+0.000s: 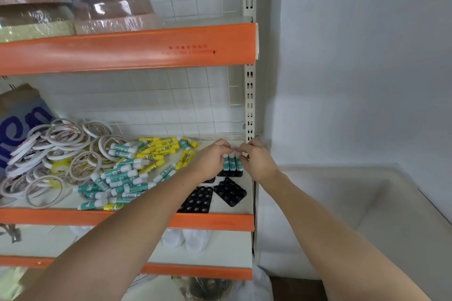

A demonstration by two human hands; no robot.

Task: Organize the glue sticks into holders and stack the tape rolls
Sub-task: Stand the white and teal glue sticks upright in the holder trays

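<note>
both hands, left hand (212,157) and right hand (254,157), are pinching the white caps of three upright teal glue sticks (231,163) standing between them in a black holder (230,173) at the shelf's far right.

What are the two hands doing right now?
Left hand: fingers pinch the upright glue sticks.
Right hand: fingers pinch the same glue sticks.

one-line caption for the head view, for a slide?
Both hands, left hand and right hand, seat teal glue sticks upright in a black holder on the shelf.
</note>
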